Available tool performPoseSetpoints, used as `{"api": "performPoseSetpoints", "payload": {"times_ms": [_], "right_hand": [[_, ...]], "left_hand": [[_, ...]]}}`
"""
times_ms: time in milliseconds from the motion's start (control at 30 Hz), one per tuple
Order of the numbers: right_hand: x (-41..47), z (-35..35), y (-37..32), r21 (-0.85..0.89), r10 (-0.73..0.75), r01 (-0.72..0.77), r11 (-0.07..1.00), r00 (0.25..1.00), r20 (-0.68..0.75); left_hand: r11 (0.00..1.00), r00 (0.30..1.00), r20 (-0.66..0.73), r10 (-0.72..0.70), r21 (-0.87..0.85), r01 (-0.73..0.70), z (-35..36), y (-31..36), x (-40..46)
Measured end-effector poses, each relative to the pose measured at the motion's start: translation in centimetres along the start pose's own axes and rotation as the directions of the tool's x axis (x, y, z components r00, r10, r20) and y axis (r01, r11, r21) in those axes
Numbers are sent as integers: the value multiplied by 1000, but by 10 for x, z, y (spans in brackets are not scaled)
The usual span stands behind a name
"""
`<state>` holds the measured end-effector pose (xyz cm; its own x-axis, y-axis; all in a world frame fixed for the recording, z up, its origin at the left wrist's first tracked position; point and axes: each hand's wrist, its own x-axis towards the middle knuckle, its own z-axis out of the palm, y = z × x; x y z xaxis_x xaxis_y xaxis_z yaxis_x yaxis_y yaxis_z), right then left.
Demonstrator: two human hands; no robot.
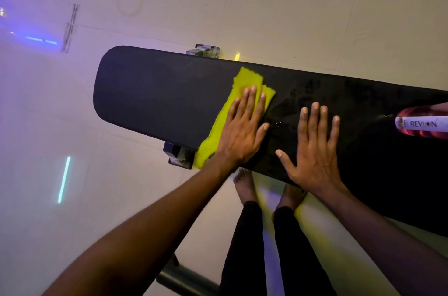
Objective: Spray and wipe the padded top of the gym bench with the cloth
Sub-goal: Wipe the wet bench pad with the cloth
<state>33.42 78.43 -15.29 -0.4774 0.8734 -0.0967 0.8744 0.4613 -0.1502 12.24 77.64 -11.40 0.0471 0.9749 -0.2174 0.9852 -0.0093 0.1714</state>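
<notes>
Hands flat on the wet bench pad

Left hand (242,130) presses flat on the yellow cloth (232,111), fingers (252,99) straight and close together, gripping nothing. The cloth lies folded across the black padded bench (155,99), its near end hanging over the near edge. Right hand (312,147) rests just beside it on bare pad, fingers spread and straight. Droplets glisten between the hands. A pink spray bottle (424,123) lies on the pad at the right edge.
</notes>
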Motion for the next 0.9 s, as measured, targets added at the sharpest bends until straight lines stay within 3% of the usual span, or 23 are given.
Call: {"api": "performPoseSetpoints", "payload": {"times_ms": [67,133,400,500,600,800,900], "right_hand": [[-2,2,-3,-32,-53,53,998,999,10],[-2,2,-1,-53,-68,69,996,997,26],[-11,-10,15,-42,-108,111,993,992,63],[-11,-11,13,-55,-105,108,993,993,56],[-10,-9,14,-41,-114,115,992,993,29],[-20,-12,33,-46,-16,18,999,999,38],[-22,-11,30,-47,-5,7,999,1000,28]], "left_hand": [[997,997,-35,71,44,-69,-6,-6,31],[996,997,-64,49,78,-44,-9,-20,49],[961,962,-46,-268,-78,264,17,2,-54],[995,998,-37,-59,-81,56,20,33,-45],[994,993,-51,107,-1,-108,10,17,0],[994,991,-74,-109,-36,106,14,10,-19],[998,1000,-3,-13,-57,13,18,42,-26]]}}
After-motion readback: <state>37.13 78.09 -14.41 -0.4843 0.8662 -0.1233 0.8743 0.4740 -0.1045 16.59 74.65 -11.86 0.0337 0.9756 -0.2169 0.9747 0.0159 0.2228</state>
